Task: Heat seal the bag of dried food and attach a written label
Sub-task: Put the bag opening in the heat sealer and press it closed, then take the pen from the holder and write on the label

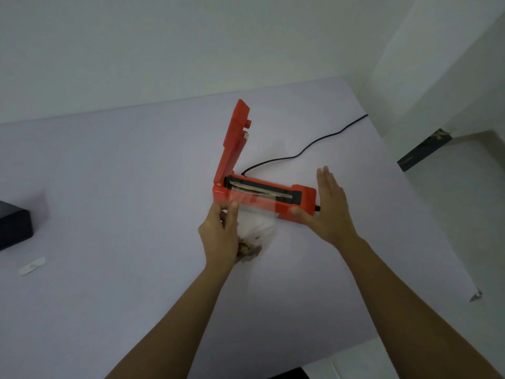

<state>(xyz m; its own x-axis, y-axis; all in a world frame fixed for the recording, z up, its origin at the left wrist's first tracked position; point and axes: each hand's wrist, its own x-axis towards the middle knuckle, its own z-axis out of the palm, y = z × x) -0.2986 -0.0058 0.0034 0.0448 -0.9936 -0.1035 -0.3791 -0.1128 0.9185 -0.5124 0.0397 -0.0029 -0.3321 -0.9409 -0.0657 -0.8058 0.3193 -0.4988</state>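
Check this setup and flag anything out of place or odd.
Nothing stands out. The sealer has its arm raised, and the bag's mouth lies across the bar, held by the left hand. No spill shows.

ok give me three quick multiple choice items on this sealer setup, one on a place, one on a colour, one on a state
1. Where is the small white label lying?
A. on the sealer
B. on the table, far left
C. in the right hand

2. What colour is the heat sealer?
A. blue
B. orange-red
C. white

3. How does the sealer's arm stand?
A. raised open
B. pressed shut on the bag
C. removed

Answers:
1 B, it lies flat on the table near the black box.
2 B, body and arm are both orange-red.
3 A, it points up while the left hand holds the clear bag at the sealing strip and the right hand touches the sealer's end.
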